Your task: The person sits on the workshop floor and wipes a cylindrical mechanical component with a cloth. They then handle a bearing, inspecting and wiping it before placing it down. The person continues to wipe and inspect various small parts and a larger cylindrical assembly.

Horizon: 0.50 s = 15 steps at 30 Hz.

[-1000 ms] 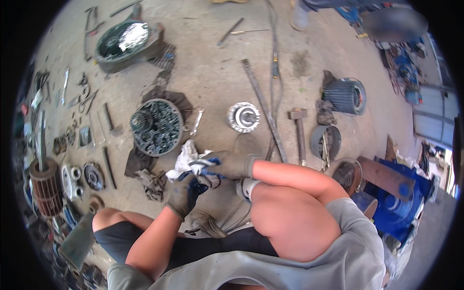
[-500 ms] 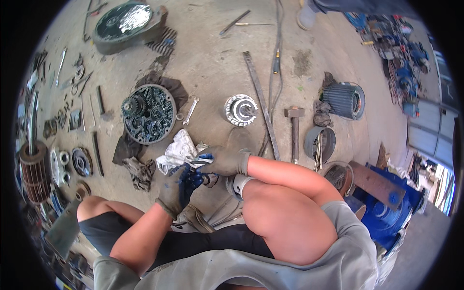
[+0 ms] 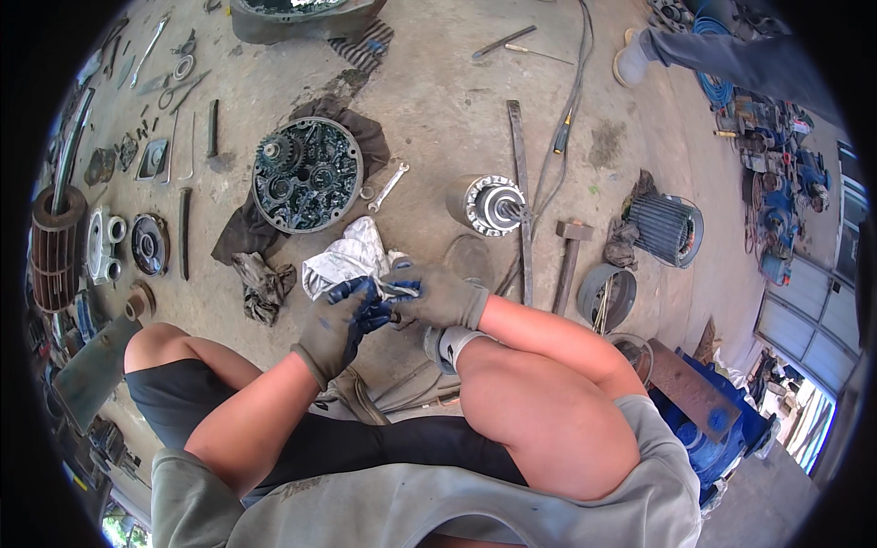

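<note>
Both my hands wear grey gloves with dark blue palms and fingers, and they meet in front of my knees. My right hand (image 3: 438, 294) closes its fingers on an edge of the crumpled white rag (image 3: 345, 256). Close against it, my left hand (image 3: 340, 320) has bent fingers; what lies in them is hidden. Just beyond the rag sits a round gear housing (image 3: 308, 175) with oily gears inside. A wrench (image 3: 388, 188) lies to its right. Further right, a cylindrical part with a toothed white rim and a splined shaft (image 3: 493, 205) rests on the floor.
A flat metal bar (image 3: 519, 183), a hammer (image 3: 568, 265), a ribbed motor housing (image 3: 660, 228) and a ring with rods (image 3: 607, 300) lie to the right. Dark rags (image 3: 260, 283) and a slotted rotor (image 3: 59, 251) are left. A person's leg (image 3: 731, 64) stands at far right.
The view has shifted, so the floor items sit differently in it. My hands stay together at the rag, fingers slightly moved. More of the other person's leg shows.
</note>
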Tool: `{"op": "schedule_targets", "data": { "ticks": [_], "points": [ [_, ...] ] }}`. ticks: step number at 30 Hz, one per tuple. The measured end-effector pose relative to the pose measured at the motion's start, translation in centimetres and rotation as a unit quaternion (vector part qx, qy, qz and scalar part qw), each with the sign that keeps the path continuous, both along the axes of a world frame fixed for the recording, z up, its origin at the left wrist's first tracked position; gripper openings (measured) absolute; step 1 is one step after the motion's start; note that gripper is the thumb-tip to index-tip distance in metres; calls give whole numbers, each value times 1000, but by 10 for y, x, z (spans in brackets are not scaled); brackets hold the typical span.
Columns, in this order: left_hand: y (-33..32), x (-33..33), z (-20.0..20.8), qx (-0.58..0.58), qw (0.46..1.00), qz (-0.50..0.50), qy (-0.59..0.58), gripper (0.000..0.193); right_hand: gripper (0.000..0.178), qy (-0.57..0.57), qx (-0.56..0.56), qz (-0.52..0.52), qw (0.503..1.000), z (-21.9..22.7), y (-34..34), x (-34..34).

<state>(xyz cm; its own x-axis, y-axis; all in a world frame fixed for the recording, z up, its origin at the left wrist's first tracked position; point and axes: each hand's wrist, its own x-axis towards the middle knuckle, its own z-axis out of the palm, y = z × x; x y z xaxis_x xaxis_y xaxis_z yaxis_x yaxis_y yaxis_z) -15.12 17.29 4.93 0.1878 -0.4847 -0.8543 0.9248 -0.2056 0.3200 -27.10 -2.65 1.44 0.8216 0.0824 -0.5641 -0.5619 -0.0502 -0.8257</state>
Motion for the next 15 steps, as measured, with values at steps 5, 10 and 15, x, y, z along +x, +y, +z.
{"op": "schedule_targets", "data": {
  "ticks": [5,10,15],
  "points": [
    [-5,23,6,17,991,-4,130,31,43,-182,-134,18,974,-5,2,2],
    [-4,26,11,2,996,-29,85,26,41,-193,-78,11,978,-3,2,4],
    [-6,11,11,-4,993,-77,-93,29,36,50,169,-52,983,-7,1,2]
  ]
}}
